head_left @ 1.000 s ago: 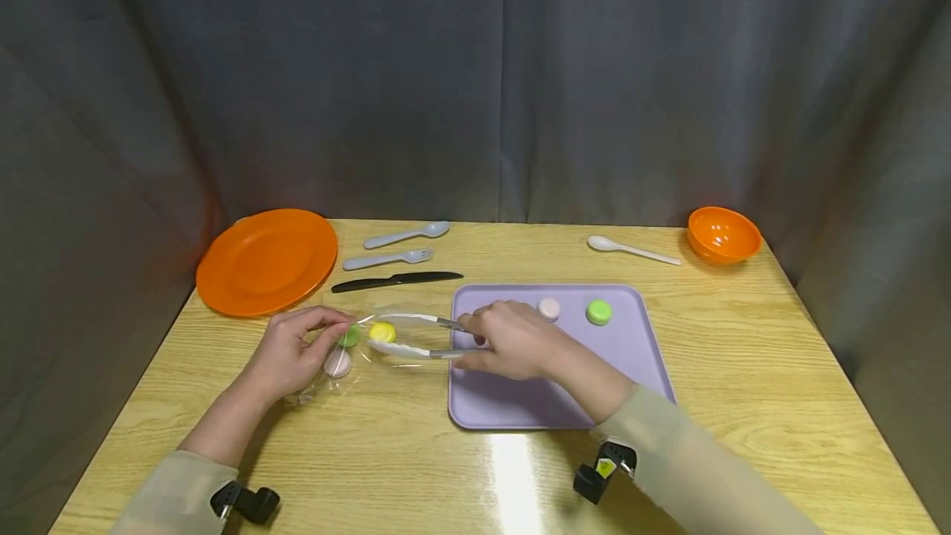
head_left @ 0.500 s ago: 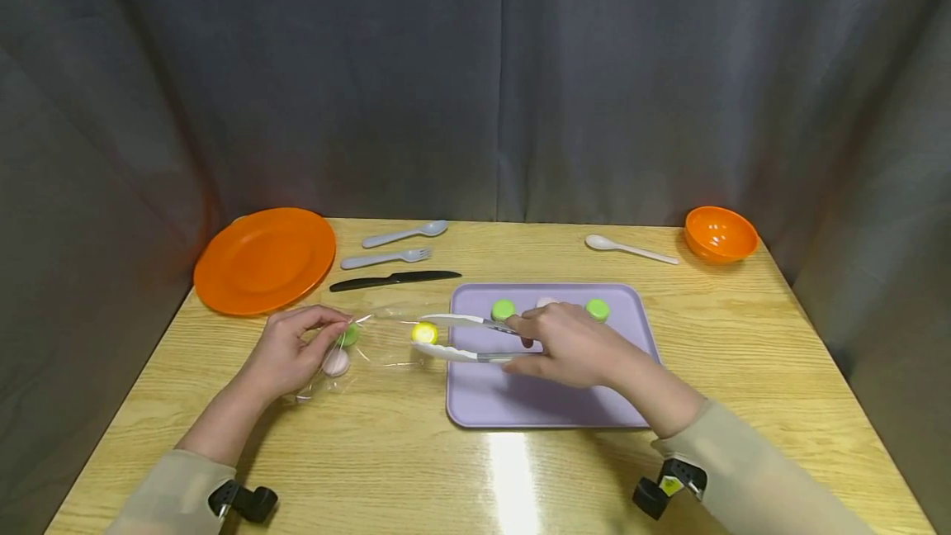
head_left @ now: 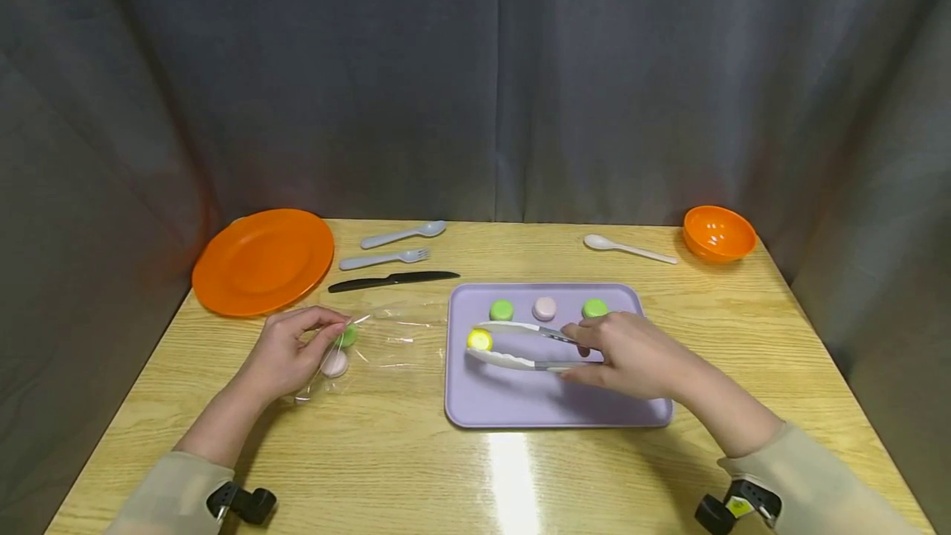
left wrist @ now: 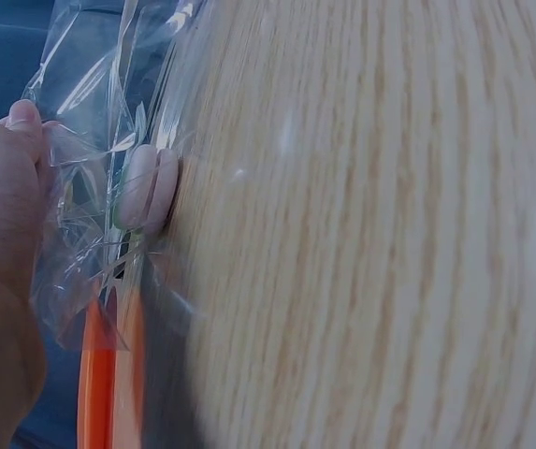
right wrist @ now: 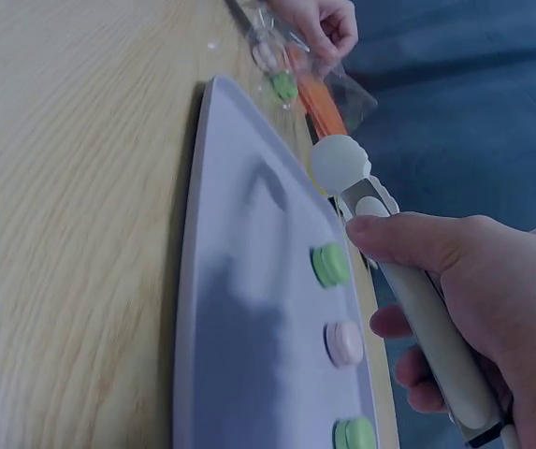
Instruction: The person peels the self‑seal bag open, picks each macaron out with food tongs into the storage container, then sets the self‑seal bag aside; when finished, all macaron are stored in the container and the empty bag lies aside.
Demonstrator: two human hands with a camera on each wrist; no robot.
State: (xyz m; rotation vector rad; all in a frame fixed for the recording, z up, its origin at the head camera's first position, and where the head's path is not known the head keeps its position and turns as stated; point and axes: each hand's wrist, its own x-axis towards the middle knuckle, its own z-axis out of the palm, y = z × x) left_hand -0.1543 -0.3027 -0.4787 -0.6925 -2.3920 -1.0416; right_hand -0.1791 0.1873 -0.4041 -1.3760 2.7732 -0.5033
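My left hand (head_left: 297, 353) pinches the edge of a clear plastic bag (head_left: 404, 337). Inside the bag lie a green macaron (head_left: 347, 336) and a pale pink macaron (head_left: 335, 364). My right hand (head_left: 631, 353) grips white-tipped tongs (right wrist: 427, 327), whose tips hold a yellow macaron (head_left: 480, 340) over the left part of the lilac tray (head_left: 520, 411). Along the tray's far side sit a green macaron (head_left: 501, 310), a pale pink macaron (head_left: 545, 309) and another green macaron (head_left: 595, 309). In the right wrist view the tong head mostly hides the yellow macaron.
An orange plate (head_left: 263, 262) stands at the back left, beside a grey spoon (head_left: 404, 234), a grey fork (head_left: 385, 259) and a black knife (head_left: 394, 281). A white spoon (head_left: 630, 248) and an orange bowl (head_left: 719, 234) are at the back right. Dark curtains enclose the table.
My right hand has drawn the tongs and the yellow macaron rightward, out of the bag's mouth to over the tray. The left hand has stayed in place, holding the bag.
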